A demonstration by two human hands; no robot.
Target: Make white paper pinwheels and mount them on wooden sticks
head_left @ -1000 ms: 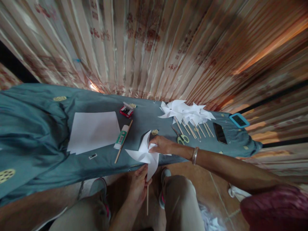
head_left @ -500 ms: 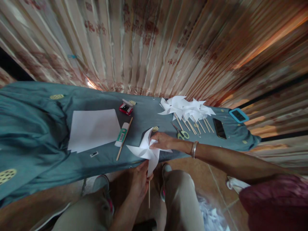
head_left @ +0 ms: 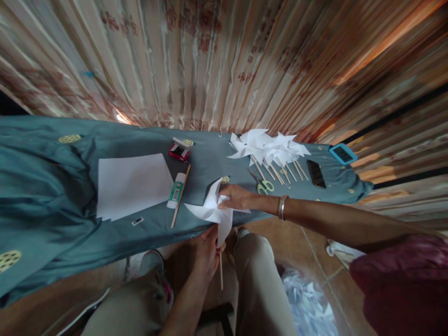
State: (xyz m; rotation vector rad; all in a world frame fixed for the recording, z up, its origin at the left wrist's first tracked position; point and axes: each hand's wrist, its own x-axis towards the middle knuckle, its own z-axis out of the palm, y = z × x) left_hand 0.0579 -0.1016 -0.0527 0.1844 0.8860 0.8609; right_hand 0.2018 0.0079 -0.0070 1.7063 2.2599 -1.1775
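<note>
A white paper pinwheel (head_left: 210, 212) is between my two hands at the near edge of the cloth-covered table. My left hand (head_left: 209, 249) is closed around its thin wooden stick (head_left: 221, 273) just below the blades. Across the top, my right hand (head_left: 234, 197) pinches the pinwheel near its centre; the fingertips partly hide the middle. Left of it lie a glue stick (head_left: 177, 190) and a loose wooden stick (head_left: 181, 196). Scissors (head_left: 262, 183) with green handles rest right of my right hand.
Several finished pinwheels (head_left: 255, 144) lie at the back right. A phone (head_left: 317, 174) and a blue-framed device (head_left: 343, 153) are farther right. White paper sheets (head_left: 133, 186) and a red open box (head_left: 179, 150) sit left. On the floor is a bag of paper scraps (head_left: 308, 303).
The view has shifted slightly, so the table things appear a little higher. Both hands keep their hold on the pinwheel, and its stick leans slightly differently.
</note>
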